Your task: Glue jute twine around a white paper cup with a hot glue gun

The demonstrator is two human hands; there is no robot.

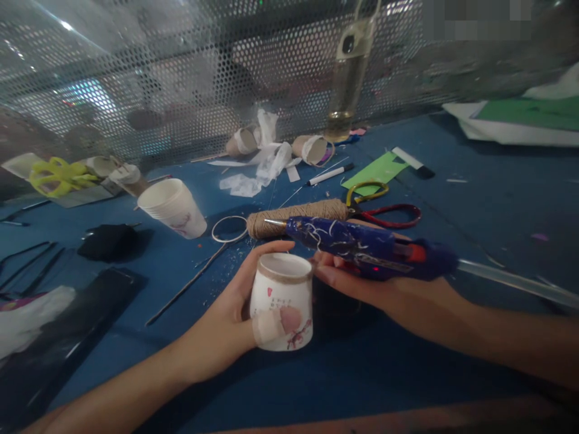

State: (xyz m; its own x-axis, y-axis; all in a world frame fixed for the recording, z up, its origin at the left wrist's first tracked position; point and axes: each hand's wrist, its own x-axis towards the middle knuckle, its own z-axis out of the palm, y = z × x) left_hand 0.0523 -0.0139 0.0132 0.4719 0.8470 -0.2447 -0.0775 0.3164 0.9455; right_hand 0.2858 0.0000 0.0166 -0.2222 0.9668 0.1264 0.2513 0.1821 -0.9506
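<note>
My left hand [235, 319], with a bandage on its thumb, is wrapped around a white paper cup [281, 295] printed with red blossoms and small writing. The cup stands narrower end up, and a brown twine-like band circles its top edge. A blue hot glue gun [357, 244] lies in the grip of my right hand [357, 283], its metal nozzle pointing left above the cup and a clear glue stick [515, 280] out of its back. Strands of dried glue cling to its body. The right fingertips are close beside the cup; whether they touch it I cannot tell.
Behind the gun lie a twine roll [298, 217], scissors [391, 214], a marker [330, 175] and green paper [375, 172]. Stacked paper cups [174, 208] and a ring [229, 229] are leftward. A bottle [348, 90] stands by the perforated metal screen [181, 78].
</note>
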